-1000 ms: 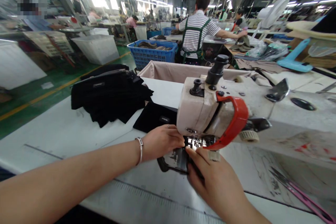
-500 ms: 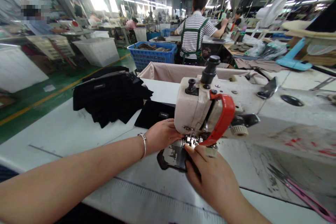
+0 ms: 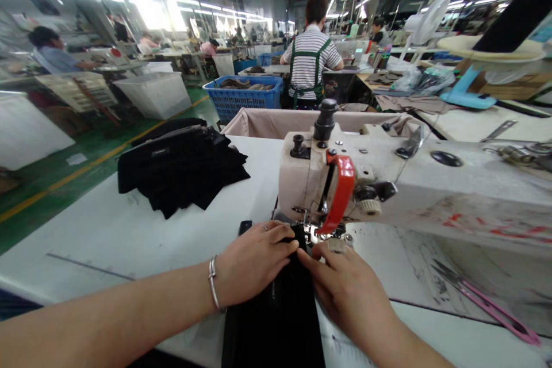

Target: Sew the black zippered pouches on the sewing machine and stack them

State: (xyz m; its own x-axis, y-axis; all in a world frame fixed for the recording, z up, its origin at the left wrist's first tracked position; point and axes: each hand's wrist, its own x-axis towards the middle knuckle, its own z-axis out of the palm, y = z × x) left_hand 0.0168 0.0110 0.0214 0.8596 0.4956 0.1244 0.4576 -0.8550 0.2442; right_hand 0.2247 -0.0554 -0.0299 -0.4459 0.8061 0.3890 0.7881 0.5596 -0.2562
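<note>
A black fabric piece (image 3: 280,322) lies lengthwise on the sewing table, its far end at the needle of the white sewing machine (image 3: 302,178). My left hand (image 3: 254,264), with a bracelet at the wrist, presses on the piece, fingers together and gripping it near the presser foot. On the other side, my right hand (image 3: 351,287) pinches the right edge of the piece close to the needle area, thumb and forefinger hidden in part. The machine's red guard (image 3: 340,192) stands just above my right fingers.
A pile of black fabric pieces (image 3: 181,167) lies at the left of the table. Pink-handled scissors (image 3: 487,302) rest at the right. Behind the machine is a beige cloth-lined bin (image 3: 267,121), then a blue basket (image 3: 241,98) and a co-worker in a striped shirt (image 3: 310,63).
The black piece has come from behind the needle to the near side and now lies lengthwise toward me. My left hand has shifted nearer and sits on it. The machine appears further left in view.
</note>
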